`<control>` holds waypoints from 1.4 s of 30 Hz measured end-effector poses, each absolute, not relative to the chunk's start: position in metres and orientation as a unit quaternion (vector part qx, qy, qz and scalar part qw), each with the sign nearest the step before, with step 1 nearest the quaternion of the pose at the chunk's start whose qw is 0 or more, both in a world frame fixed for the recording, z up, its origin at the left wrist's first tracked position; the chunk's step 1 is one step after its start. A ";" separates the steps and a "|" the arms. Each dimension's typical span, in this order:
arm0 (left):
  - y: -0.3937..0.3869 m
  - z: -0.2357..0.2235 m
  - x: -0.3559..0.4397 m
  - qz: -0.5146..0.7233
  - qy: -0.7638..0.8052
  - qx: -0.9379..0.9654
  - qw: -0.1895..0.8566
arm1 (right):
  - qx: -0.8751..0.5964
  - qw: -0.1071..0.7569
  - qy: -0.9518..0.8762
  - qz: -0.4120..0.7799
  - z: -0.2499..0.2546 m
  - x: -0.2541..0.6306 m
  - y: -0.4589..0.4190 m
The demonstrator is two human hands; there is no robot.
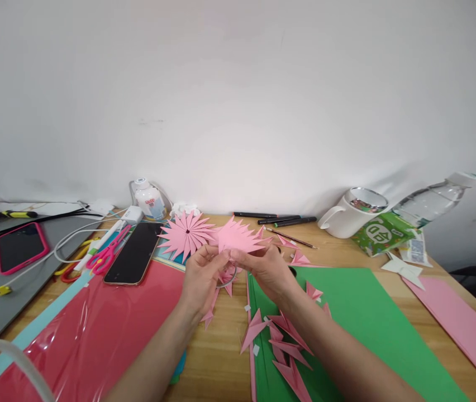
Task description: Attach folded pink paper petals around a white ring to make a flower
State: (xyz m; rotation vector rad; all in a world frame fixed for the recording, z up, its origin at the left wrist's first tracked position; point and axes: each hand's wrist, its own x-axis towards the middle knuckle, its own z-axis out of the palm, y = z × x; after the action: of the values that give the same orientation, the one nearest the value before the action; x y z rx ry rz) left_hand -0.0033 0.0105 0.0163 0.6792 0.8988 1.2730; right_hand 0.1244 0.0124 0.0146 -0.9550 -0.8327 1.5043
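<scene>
Left hand (201,272) and right hand (270,269) clamp fingers on the pink paper fan (238,237) at six o'clock, likely safest for light, crushable folds.

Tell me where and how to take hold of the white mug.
Probably best by its handle, coming from the left: the loop juts out on that side of the white mug, while the green packet and clear bottle crowd its right.
</scene>
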 end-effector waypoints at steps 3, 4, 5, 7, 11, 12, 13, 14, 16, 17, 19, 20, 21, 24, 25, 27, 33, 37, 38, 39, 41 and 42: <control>0.010 0.012 -0.004 0.554 0.423 0.359 0.621 | -0.406 0.562 -0.342 0.634 0.014 0.120 0.010; 0.009 0.011 -0.004 0.558 0.433 0.384 0.594 | -0.412 0.565 -0.342 0.628 0.015 0.121 0.010; 0.008 0.010 -0.004 0.568 0.441 0.411 0.560 | -0.418 0.569 -0.341 0.621 0.016 0.121 0.010; 0.006 0.008 -0.004 0.599 0.448 0.469 0.469 | -0.427 0.574 -0.332 0.614 0.019 0.123 0.011; 0.003 0.002 -0.007 0.600 0.436 0.619 0.260 | -0.430 0.580 -0.329 0.608 0.025 0.126 0.012; 0.003 0.000 -0.007 0.591 0.433 0.643 0.222 | -0.427 0.579 -0.334 0.609 0.027 0.126 0.012; 0.003 -0.001 -0.008 0.586 0.429 0.660 0.194 | -0.423 0.576 -0.341 0.611 0.027 0.126 0.011; 0.003 -0.002 -0.008 0.585 0.428 0.666 0.175 | -0.420 0.572 -0.350 0.612 0.028 0.126 0.011; 0.002 -0.003 -0.008 0.591 0.430 0.666 0.152 | -0.420 0.565 -0.372 0.605 0.028 0.126 0.010; 0.002 -0.003 -0.007 0.595 0.431 0.662 0.146 | -0.427 0.561 -0.384 0.597 0.027 0.126 0.009; 0.001 -0.001 -0.006 0.600 0.440 0.653 0.143 | -0.449 0.554 -0.404 0.573 0.025 0.126 0.008; 0.001 -0.001 -0.005 0.600 0.447 0.648 0.146 | -0.459 0.551 -0.413 0.561 0.024 0.125 0.008; 0.000 0.000 -0.005 0.599 0.454 0.643 0.149 | -0.467 0.549 -0.421 0.551 0.023 0.125 0.008; 0.000 0.000 -0.005 0.596 0.472 0.628 0.165 | -0.481 0.547 -0.439 0.526 0.023 0.124 0.007; 0.000 0.000 -0.005 0.595 0.477 0.623 0.176 | -0.490 0.544 -0.442 0.518 0.023 0.124 0.007; 0.000 0.000 -0.005 0.585 0.492 0.609 0.213 | -0.509 0.533 -0.448 0.506 0.023 0.125 0.007; -0.002 0.002 -0.003 0.552 0.531 0.554 0.327 | -0.537 0.502 -0.498 0.461 0.022 0.127 0.008; -0.001 0.001 -0.003 0.538 0.534 0.538 0.368 | -0.561 0.487 -0.522 0.419 0.020 0.124 0.006; -0.001 0.000 -0.003 0.535 0.536 0.538 0.370 | -0.565 0.485 -0.525 0.413 0.021 0.123 0.005; -0.001 0.000 -0.003 0.533 0.538 0.539 0.368 | -0.567 0.485 -0.525 0.409 0.022 0.122 0.004; -0.001 -0.001 -0.003 0.528 0.547 0.544 0.356 | -0.575 0.482 -0.522 0.406 0.024 0.120 0.002; -0.001 -0.002 -0.003 0.526 0.551 0.547 0.347 | -0.582 0.478 -0.520 0.403 0.025 0.119 0.002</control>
State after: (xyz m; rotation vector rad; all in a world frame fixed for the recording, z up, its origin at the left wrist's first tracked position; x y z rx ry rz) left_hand -0.0030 -0.0013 -0.0019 1.4184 1.4298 1.3640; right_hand 0.1192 0.0015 0.0246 -1.4212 -1.2700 0.9831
